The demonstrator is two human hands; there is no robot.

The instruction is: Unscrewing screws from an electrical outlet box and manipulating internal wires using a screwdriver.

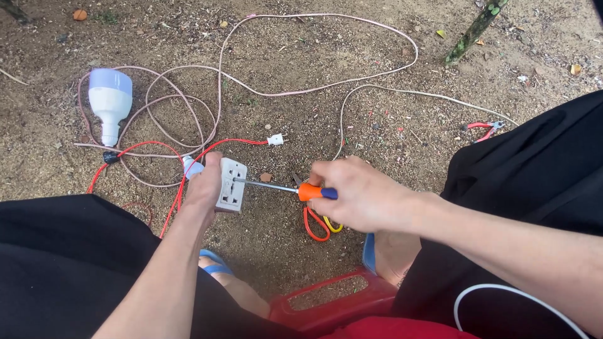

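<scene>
Right hand (358, 194) grips the screwdriver (311, 191) shut, tip in the socket (230, 185). Left hand (204, 185) clamps the socket above the dirt (301, 119). The tip may slip and jab the palm; the red wire (188, 166) may tug loose.

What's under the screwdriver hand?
Beneath the right hand, orange-and-yellow loops, likely scissor handles, lie on the dirt, with a blue sandal lower down. The hand covers the rest of them. Its screwdriver meets the socket block.
</scene>
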